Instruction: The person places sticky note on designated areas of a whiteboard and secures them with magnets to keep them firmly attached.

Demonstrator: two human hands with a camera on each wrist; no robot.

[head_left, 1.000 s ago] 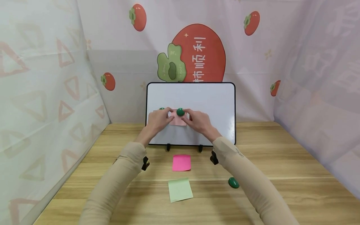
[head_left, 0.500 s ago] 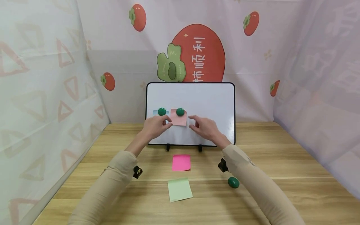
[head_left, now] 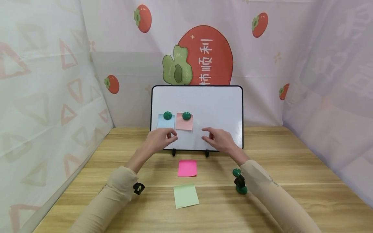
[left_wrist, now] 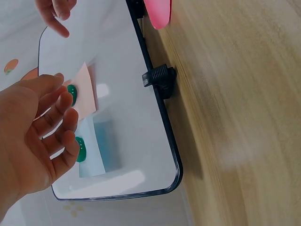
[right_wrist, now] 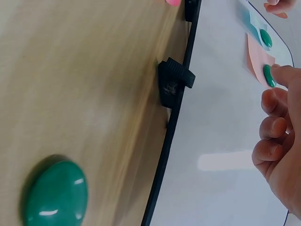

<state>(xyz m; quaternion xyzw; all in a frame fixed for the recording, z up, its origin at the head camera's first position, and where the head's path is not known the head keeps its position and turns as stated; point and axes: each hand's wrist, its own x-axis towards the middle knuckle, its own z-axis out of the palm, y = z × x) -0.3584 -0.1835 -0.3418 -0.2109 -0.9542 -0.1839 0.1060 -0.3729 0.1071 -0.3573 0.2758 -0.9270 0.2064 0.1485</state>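
On the whiteboard (head_left: pixel 218 103) hang a blue sticky note (head_left: pixel 166 122) and, to its right, a pink sticky note (head_left: pixel 184 124). A green magnet (head_left: pixel 167 115) sits on the blue note's upper part, another green magnet (head_left: pixel 186 116) on the pink one's. My left hand (head_left: pixel 161 139), fingers loosely curved, holds nothing in front of the board's lower left, overlapping the blue note's bottom edge. The right hand (head_left: pixel 220 139), likewise holding nothing, hovers before the board's lower right. The left wrist view shows the curled, bare fingers (left_wrist: pixel 63 115) of my left hand.
A bright pink sticky note (head_left: pixel 187 168) and a light green one (head_left: pixel 186 196) lie on the wooden table (head_left: pixel 212 207). Two green magnets (head_left: pixel 241 190) rest beside my right sleeve. Black clips (head_left: pixel 174 152) support the board's lower edge. Patterned cloth surrounds the table.
Both hands have drawn back from the pink note and its magnet, moving down and apart. The blue note and its magnet are now exposed. A second loose magnet has come into view by the right sleeve.
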